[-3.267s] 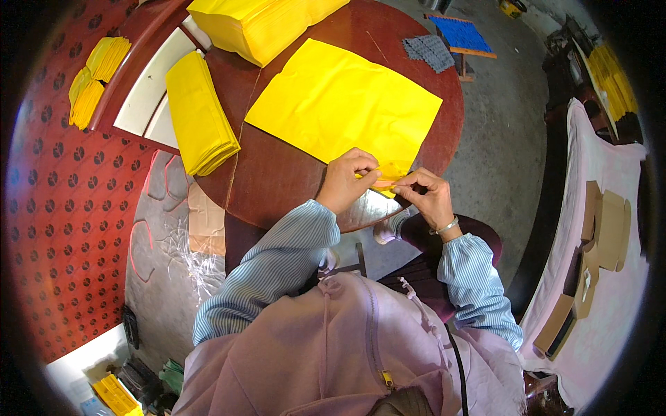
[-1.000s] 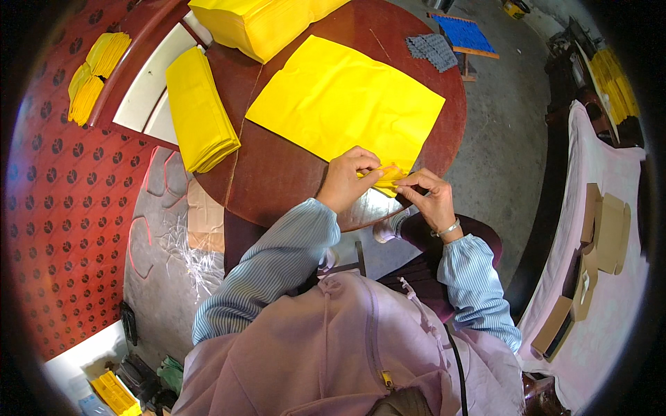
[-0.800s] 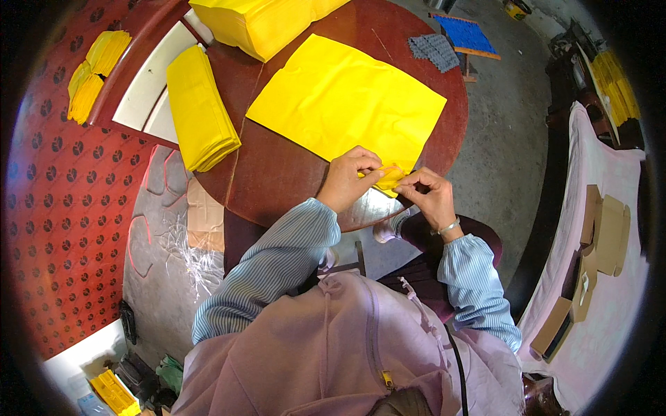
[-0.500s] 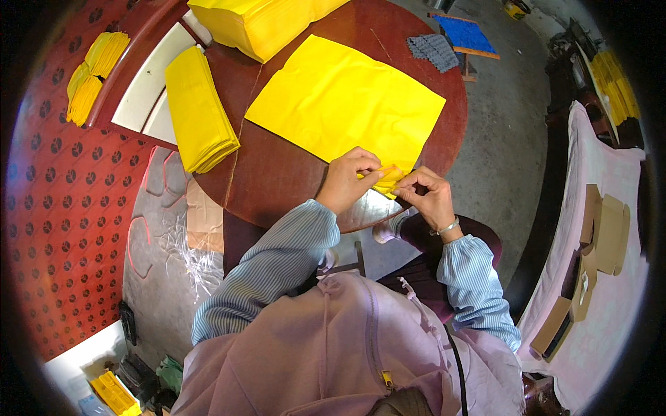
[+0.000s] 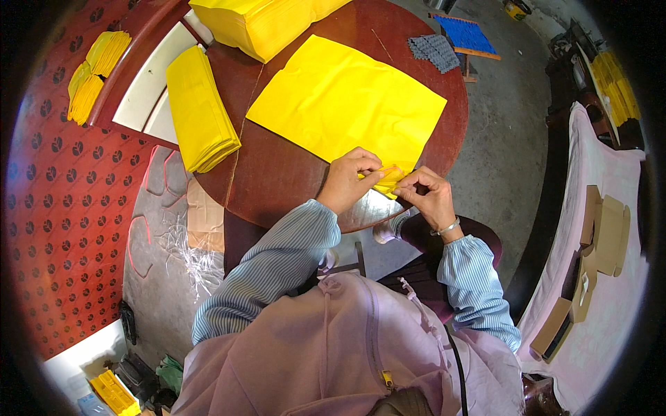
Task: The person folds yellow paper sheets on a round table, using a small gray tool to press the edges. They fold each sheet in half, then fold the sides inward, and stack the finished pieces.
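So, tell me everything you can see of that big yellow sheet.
The yellow sheet is bright and looks like thin fabric or paper. Roughly rectangular, it lies slantwise and mostly flat, softly creased, on the dark red table. Its near corner is bunched by the table's edge, where the left hand and right hand pinch it; a thin orange strip shows between them.

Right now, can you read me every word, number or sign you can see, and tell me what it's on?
No words or numbers can be read here.
Red covering: rows of dark, paw-like signs; any writing between them is too small to read.
Yellow-and-dark tub: any label is too small and blurred.
Yellow sheet: no writing shows.
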Demonstrator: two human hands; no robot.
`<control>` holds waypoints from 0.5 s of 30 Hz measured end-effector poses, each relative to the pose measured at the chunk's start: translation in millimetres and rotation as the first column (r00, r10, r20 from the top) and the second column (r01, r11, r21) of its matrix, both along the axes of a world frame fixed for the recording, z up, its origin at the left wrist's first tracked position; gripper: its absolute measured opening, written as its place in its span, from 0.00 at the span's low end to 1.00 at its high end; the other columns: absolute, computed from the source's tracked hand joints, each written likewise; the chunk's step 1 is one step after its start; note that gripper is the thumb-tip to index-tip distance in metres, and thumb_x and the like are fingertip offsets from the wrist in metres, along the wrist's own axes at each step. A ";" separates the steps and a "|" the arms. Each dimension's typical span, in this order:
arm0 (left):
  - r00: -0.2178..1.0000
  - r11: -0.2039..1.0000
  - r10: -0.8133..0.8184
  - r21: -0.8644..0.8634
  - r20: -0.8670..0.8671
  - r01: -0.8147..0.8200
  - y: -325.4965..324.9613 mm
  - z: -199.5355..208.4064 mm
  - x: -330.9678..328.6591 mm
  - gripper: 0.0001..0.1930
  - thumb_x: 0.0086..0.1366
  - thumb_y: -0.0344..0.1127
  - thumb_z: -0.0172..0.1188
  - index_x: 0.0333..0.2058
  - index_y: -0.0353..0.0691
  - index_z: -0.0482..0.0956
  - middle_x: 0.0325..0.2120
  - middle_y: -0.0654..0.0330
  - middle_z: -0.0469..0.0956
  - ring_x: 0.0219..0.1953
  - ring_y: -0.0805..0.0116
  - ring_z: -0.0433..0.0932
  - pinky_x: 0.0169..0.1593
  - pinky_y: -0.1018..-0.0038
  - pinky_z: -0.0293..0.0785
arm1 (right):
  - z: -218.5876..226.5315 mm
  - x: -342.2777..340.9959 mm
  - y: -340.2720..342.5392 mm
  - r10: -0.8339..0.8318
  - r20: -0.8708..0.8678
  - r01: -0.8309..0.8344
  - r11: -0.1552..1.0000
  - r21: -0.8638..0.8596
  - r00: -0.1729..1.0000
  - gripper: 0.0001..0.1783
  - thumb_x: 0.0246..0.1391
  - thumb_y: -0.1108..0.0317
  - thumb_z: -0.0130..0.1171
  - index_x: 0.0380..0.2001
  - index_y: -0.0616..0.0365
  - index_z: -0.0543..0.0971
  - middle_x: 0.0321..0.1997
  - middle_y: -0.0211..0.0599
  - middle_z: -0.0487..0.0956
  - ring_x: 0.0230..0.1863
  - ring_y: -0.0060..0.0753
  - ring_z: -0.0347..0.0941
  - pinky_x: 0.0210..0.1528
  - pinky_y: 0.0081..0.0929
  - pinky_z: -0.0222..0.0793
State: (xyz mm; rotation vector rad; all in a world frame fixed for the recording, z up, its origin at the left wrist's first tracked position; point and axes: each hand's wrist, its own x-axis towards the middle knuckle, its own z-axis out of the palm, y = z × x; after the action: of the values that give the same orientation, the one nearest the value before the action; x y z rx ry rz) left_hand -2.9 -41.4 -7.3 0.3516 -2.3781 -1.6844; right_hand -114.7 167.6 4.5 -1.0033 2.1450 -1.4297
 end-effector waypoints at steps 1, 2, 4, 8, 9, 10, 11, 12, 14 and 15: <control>1.000 1.000 0.002 -0.004 -0.006 -0.002 0.0 -0.3 -0.1 0.08 0.65 0.28 0.71 0.42 0.31 0.87 0.45 0.55 0.85 0.43 0.67 0.85 0.50 0.75 0.81 | 0.0 0.0 0.0 -0.001 -0.001 0.001 1.000 0.002 1.000 0.07 0.53 0.72 0.78 0.33 0.59 0.88 0.32 0.24 0.80 0.30 0.14 0.72 0.33 0.17 0.69; 1.000 1.000 0.002 -0.006 -0.015 -0.002 0.0 -0.6 -0.2 0.08 0.65 0.28 0.71 0.41 0.31 0.87 0.45 0.55 0.85 0.43 0.67 0.85 0.50 0.75 0.81 | 0.2 0.0 -0.1 0.003 -0.011 -0.003 1.000 -0.004 1.000 0.07 0.53 0.72 0.78 0.33 0.59 0.88 0.32 0.24 0.80 0.30 0.14 0.72 0.33 0.17 0.69; 1.000 1.000 0.004 -0.007 -0.023 -0.004 0.1 -1.2 -0.1 0.08 0.65 0.28 0.71 0.41 0.31 0.87 0.44 0.55 0.85 0.43 0.67 0.85 0.50 0.75 0.81 | 0.5 0.0 0.0 -0.003 0.000 0.003 1.000 0.004 1.000 0.07 0.53 0.72 0.78 0.32 0.59 0.88 0.32 0.24 0.80 0.30 0.15 0.72 0.33 0.17 0.69; 1.000 1.000 0.005 -0.019 -0.030 -0.005 0.5 -1.9 0.2 0.08 0.65 0.28 0.71 0.41 0.31 0.87 0.44 0.55 0.85 0.43 0.67 0.85 0.50 0.75 0.81 | 1.2 -0.1 -0.2 -0.003 -0.010 0.003 1.000 0.009 1.000 0.07 0.53 0.72 0.78 0.32 0.59 0.88 0.32 0.24 0.79 0.30 0.15 0.72 0.33 0.18 0.69; 0.999 1.000 0.003 -0.026 -0.034 -0.004 0.4 -2.1 0.2 0.08 0.65 0.28 0.71 0.41 0.31 0.87 0.44 0.55 0.85 0.43 0.67 0.85 0.50 0.75 0.81 | 1.3 -0.1 -0.3 -0.009 -0.001 0.009 1.000 0.017 1.000 0.07 0.53 0.72 0.78 0.32 0.59 0.88 0.32 0.24 0.79 0.30 0.15 0.72 0.33 0.18 0.69; 0.999 1.000 0.005 -0.026 -0.035 -0.006 0.5 -2.2 0.2 0.08 0.65 0.28 0.71 0.41 0.31 0.87 0.44 0.55 0.85 0.43 0.67 0.85 0.50 0.75 0.81 | 1.3 -0.2 -0.3 -0.010 0.001 0.010 1.000 0.020 1.000 0.07 0.53 0.72 0.78 0.32 0.59 0.88 0.32 0.24 0.79 0.30 0.15 0.72 0.34 0.18 0.69; 0.999 1.000 0.007 -0.029 -0.036 -0.008 0.5 -2.4 0.2 0.08 0.65 0.28 0.71 0.41 0.31 0.87 0.44 0.55 0.85 0.43 0.67 0.85 0.50 0.75 0.81 | 1.2 -0.1 -0.4 -0.007 -0.003 0.007 1.000 0.016 1.000 0.07 0.53 0.72 0.78 0.32 0.59 0.88 0.32 0.24 0.80 0.30 0.15 0.72 0.34 0.18 0.69; 0.999 1.000 0.008 -0.030 -0.033 -0.009 0.5 -2.5 0.3 0.08 0.65 0.28 0.71 0.41 0.31 0.87 0.44 0.55 0.85 0.43 0.67 0.85 0.50 0.75 0.81 | 1.0 0.0 -0.4 -0.012 0.013 0.012 1.000 0.022 1.000 0.07 0.53 0.72 0.78 0.32 0.59 0.88 0.32 0.24 0.80 0.30 0.15 0.72 0.34 0.18 0.69; 0.999 1.000 0.007 -0.028 -0.037 -0.008 0.5 -2.3 0.8 0.08 0.65 0.28 0.71 0.41 0.31 0.87 0.44 0.55 0.85 0.43 0.66 0.85 0.50 0.74 0.81 | 0.5 0.0 -0.4 -0.010 0.025 0.010 1.000 0.017 1.000 0.07 0.53 0.72 0.78 0.32 0.60 0.88 0.32 0.24 0.80 0.31 0.16 0.72 0.34 0.18 0.69; 0.999 1.000 0.005 -0.025 -0.033 -0.006 0.4 -2.0 0.8 0.08 0.65 0.28 0.71 0.41 0.31 0.87 0.44 0.55 0.85 0.43 0.66 0.85 0.50 0.74 0.82 | 0.3 -0.2 -0.3 -0.016 0.023 0.015 1.000 0.025 1.000 0.07 0.53 0.72 0.78 0.32 0.60 0.88 0.32 0.24 0.80 0.31 0.16 0.72 0.35 0.18 0.69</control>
State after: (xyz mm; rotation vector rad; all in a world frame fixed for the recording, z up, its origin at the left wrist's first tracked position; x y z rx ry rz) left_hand -2.0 -41.0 -9.3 0.3229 -2.3704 -1.6438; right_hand -114.9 167.3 4.8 -0.9583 2.1530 -1.4122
